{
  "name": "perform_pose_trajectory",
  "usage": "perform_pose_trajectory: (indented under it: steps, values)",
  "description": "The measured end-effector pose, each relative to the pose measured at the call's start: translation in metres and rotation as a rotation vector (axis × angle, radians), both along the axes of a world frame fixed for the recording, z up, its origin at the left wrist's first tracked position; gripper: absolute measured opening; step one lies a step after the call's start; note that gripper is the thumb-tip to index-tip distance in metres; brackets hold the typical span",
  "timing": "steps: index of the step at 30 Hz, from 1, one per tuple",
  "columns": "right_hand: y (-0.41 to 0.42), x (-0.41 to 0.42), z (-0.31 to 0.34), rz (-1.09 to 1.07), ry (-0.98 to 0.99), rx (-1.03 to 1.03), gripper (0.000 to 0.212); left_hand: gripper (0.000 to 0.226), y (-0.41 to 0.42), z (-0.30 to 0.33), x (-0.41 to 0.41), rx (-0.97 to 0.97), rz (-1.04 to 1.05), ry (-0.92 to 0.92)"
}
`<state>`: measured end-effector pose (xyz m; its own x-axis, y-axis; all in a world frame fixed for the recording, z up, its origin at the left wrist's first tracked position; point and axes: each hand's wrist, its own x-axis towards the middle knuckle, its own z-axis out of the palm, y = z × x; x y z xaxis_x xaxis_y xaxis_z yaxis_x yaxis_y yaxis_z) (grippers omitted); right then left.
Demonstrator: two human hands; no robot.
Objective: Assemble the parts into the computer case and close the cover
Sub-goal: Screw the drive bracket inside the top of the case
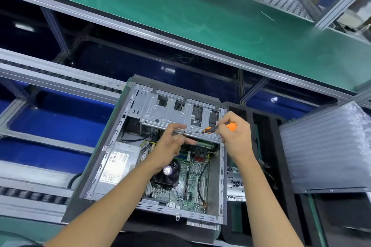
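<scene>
An open grey computer case (112, 158) lies on its side in front of me, with no cover on it. Inside are a silver power supply (117, 164), a green motherboard (192, 190) with a black CPU fan (170, 172), and a metal drive cage (172, 110) at the far end. My right hand (234, 136) grips the orange-and-black handle of a screwdriver (208, 130). Its shaft points left along the drive cage's lower edge. My left hand (172, 142) pinches the shaft near the tip, fingers partly spread.
A green conveyor belt (160, 6) runs across the far side on an aluminium frame. Black foam trays (267, 146) and a stack of clear plastic trays (325, 146) stand to the right of the case. A small tray of black screws (234, 182) sits by the case's right wall.
</scene>
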<state>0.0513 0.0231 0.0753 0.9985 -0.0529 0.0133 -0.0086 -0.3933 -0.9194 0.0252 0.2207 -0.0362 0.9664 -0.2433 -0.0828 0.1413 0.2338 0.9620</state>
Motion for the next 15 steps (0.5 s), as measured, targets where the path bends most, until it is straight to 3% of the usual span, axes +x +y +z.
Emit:
perform_pose_trajectory:
  steps: [3,6,11,15]
  values:
    - [-0.001,0.003,0.006,-0.01,-0.044,-0.004,0.008,0.032,0.001,-0.002,-0.002,-0.011,0.043,0.023]
    - [-0.003,0.006,0.012,-0.029,-0.092,0.017,0.013,0.003,0.004,-0.004,-0.002,-0.028,0.17,0.083]
    - [-0.009,0.014,0.012,-0.06,-0.127,0.036,0.02,0.053,0.006,-0.005,-0.012,0.027,0.25,0.205]
    - [-0.015,0.021,0.009,-0.092,-0.136,0.038,0.025,0.057,0.0,-0.01,-0.013,0.155,0.076,0.415]
